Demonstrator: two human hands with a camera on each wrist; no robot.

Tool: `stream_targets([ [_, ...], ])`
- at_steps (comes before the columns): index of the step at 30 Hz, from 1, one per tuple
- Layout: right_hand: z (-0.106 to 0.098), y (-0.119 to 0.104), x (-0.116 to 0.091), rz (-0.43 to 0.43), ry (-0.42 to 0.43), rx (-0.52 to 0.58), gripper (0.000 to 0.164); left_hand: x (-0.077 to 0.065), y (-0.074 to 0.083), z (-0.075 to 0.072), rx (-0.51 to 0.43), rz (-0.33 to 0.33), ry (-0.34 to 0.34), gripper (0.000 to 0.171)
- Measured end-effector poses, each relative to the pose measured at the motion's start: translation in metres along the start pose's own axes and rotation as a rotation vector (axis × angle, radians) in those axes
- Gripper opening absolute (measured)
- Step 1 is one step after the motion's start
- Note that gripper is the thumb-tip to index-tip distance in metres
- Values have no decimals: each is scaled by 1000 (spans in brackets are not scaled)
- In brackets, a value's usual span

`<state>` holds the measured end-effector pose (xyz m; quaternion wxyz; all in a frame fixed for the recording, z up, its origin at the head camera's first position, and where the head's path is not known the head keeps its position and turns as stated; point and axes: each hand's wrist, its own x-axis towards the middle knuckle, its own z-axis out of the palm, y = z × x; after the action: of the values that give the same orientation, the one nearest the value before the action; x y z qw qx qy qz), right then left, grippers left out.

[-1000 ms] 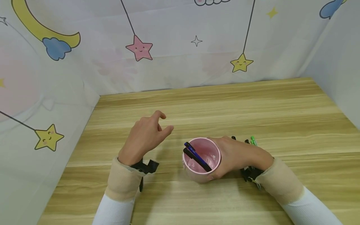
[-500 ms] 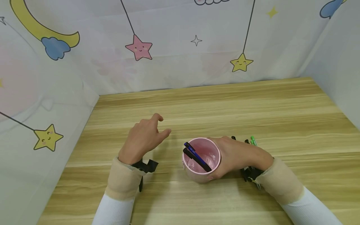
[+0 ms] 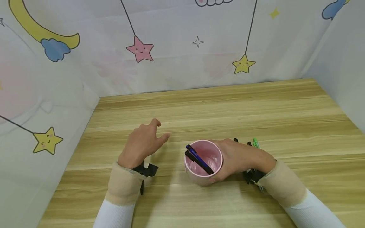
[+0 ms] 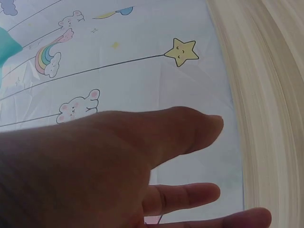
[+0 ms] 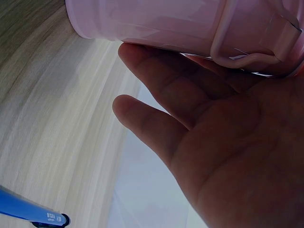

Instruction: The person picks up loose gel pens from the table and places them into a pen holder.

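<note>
A pink cup (image 3: 203, 181) stands on the wooden table, its mouth facing up. My right hand (image 3: 238, 156) grips it from the right, thumb at the near side and fingers round the far side. In the right wrist view the cup's wall (image 5: 156, 21) has a raised outline, with fingers right against it. Inside, a blue-and-black pen (image 3: 201, 160) and a black pen (image 3: 194, 159) lean side by side, tops at the left rim. Left of the cup, my left hand (image 3: 142, 142) is held over the table, thumb and index finger apart, holding nothing.
Several pens lie to the right, partly hidden under the right hand and wrist, including a green-ended pen (image 3: 255, 142) and a black-ended one (image 3: 249, 143). A blue pen (image 5: 28, 208) shows in the right wrist view. White printed cloth (image 3: 171, 69) walls the table's back and left.
My left hand has drifted slightly left and toward me, away from the cup. The right hand, the cup and its pens stay in place.
</note>
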<state>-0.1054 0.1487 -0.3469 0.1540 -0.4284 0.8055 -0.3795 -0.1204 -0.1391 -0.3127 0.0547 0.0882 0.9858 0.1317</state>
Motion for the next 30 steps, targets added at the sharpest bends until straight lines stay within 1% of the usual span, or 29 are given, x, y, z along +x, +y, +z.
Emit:
stream_targets([
  [7, 1, 2, 1, -7, 2, -6, 86, -2, -7, 2, 28, -38, -30, 55],
  [13, 1, 3, 0, -15, 0, 9, 85, -3, -13, 3, 44, -53, -48, 54],
  [20, -1, -1, 0, 11, -8, 22, 84, -2, -21, 4, 66, -89, -95, 52],
  [26, 0, 3, 1, 6, -11, 12, 84, 0, -26, 5, 88, -112, -103, 51],
  [30, 0, 1, 1, 8, -9, -3, 84, 1, -28, 4, 93, -133, -112, 49],
])
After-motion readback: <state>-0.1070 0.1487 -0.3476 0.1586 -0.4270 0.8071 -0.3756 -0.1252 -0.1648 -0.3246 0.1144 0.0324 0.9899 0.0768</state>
